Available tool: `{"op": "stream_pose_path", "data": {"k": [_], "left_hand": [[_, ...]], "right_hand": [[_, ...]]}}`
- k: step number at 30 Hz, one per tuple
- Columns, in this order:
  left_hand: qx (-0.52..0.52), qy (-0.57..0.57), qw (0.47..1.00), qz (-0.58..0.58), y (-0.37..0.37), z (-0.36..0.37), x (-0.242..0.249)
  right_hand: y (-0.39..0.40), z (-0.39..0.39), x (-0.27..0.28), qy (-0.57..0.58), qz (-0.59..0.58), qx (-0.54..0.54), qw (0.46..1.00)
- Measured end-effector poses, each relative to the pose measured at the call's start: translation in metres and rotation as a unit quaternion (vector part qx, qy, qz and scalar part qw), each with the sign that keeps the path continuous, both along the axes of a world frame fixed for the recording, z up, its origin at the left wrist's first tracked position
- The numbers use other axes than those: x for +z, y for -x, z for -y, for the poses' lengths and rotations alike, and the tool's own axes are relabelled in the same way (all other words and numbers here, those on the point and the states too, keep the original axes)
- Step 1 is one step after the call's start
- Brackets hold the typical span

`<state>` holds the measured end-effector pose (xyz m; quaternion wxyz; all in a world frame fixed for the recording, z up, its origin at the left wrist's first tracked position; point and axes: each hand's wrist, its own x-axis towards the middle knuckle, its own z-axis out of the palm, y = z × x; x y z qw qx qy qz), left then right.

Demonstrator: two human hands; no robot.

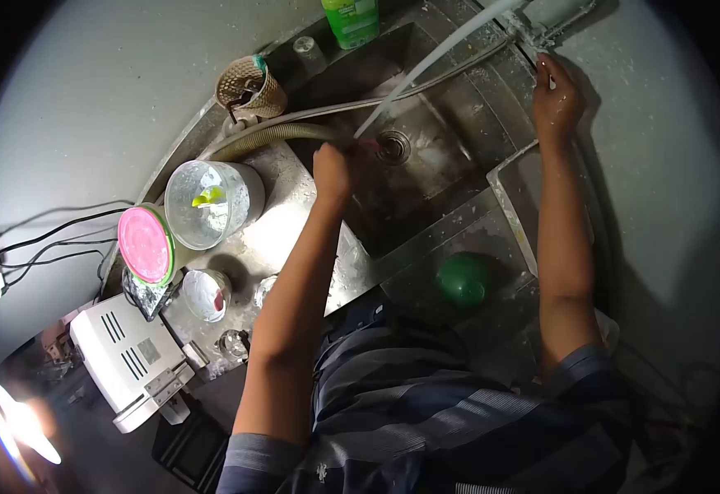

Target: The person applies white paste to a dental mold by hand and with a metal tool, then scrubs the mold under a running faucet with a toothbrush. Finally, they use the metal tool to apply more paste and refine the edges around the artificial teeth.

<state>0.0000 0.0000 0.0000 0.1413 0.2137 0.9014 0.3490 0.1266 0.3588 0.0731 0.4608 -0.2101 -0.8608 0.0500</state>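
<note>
My left hand [333, 171] is closed in a fist over the left side of the steel sink [450, 156], right by the lower end of a long pale spout pipe [434, 64]. What it holds I cannot make out. A blurred reddish patch shows beside the knuckles, near the drain [393, 147]. Up at the right wall, my right hand [557, 103] has its thumb and fingers bent together at the crusted tap [533, 34], where the spout begins.
On the left counter [281, 235] stand a clear tub [216, 202] with something yellow-green inside, a pink-lidded container [146, 244], a small bowl [207, 295] and a white appliance [133, 354]. A woven basket [250, 86] and green bottle [351, 23] line the back. A green bowl [462, 280] sits nearer me.
</note>
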Motion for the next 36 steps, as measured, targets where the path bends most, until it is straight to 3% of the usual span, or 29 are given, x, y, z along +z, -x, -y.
{"op": "stream_pose_path", "data": {"k": [2, 3, 5, 8, 12, 14, 16, 17, 18, 20, 23, 25, 26, 28, 29, 31, 33, 35, 36], "left_hand": [[-0.018, -0.104, 0.994, 0.041, -0.012, 0.017, 0.001], [-0.018, -0.143, 0.989, 0.043, -0.029, 0.005, 0.008], [-0.024, -0.145, 0.984, 0.103, -0.045, 0.023, 0.038], [-0.031, -0.155, 0.983, 0.094, -0.06, 0.04, 0.034], [-0.038, -0.157, 0.977, 0.138, -0.089, 0.041, 0.05], [-0.048, -0.178, 0.97, 0.159, -0.109, 0.038, 0.061], [-0.064, -0.198, 0.953, 0.219, -0.127, 0.034, 0.071], [-0.074, -0.209, 0.934, 0.279, -0.136, 0.031, 0.074], [-0.105, -0.208, 0.933, 0.276, -0.146, 0.027, 0.07], [-0.149, -0.221, 0.937, 0.226, -0.168, 0.017, 0.071], [-0.231, -0.247, 0.93, 0.146, -0.204, 0.012, 0.07], [-0.335, -0.178, 0.913, 0.152, -0.216, 0.013, 0.078], [-0.323, -0.173, 0.919, 0.146, -0.222, 0.017, 0.078], [-0.464, -0.151, 0.854, 0.181, -0.226, 0.026, 0.08], [-0.456, -0.147, 0.86, 0.176, -0.225, 0.034, 0.087], [-0.281, -0.018, 0.958, -0.055, -0.229, 0.048, 0.101], [-0.274, -0.106, 0.949, -0.116, -0.205, 0.058, 0.082], [-0.218, -0.119, 0.965, -0.085, -0.195, 0.084, 0.084], [-0.211, -0.171, 0.959, -0.077, -0.188, 0.104, 0.083]], "right_hand": [[0.008, 0.002, -0.008, 0.01, -0.03, -0.023, 0.999], [0.003, -0.014, 0.014, -0.03, -0.027, -0.022, 0.999], [0.005, -0.024, 0.004, -0.013, -0.058, -0.07, 0.996], [0.003, -0.047, 0.001, 0.075, -0.063, -0.045, 0.994], [-0.023, -0.037, 0.014, 0.06, -0.047, -0.029, 0.997], [-0.064, 0.004, 0.026, 0.248, 0.068, -0.009, 0.966], [-0.107, 0.069, 0.024, 0.494, 0.093, 0.148, 0.852], [-0.131, 0.106, 0.029, 0.514, 0.159, 0.215, 0.815], [-0.155, 0.137, 0.022, 0.595, 0.17, 0.236, 0.749], [-0.197, 0.191, 0.021, 0.622, 0.206, 0.22, 0.722], [-0.246, 0.237, 0.019, 0.653, 0.172, 0.16, 0.72], [-0.278, 0.251, 0.012, 0.672, 0.119, 0.129, 0.72], [-0.292, 0.258, 0.013, 0.679, 0.1, 0.112, 0.718], [-0.323, 0.262, 0.006, 0.646, 0.126, 0.052, 0.751], [-0.342, 0.255, -0.003, 0.627, 0.188, 0.023, 0.755], [-0.366, 0.25, -0.019, 0.606, 0.25, -0.003, 0.756], [-0.385, 0.252, -0.031, 0.634, 0.323, -0.047, 0.701], [-0.397, 0.252, -0.061, 0.608, 0.363, -0.069, 0.703], [-0.396, 0.254, -0.066, 0.528, 0.401, -0.073, 0.745]]}}
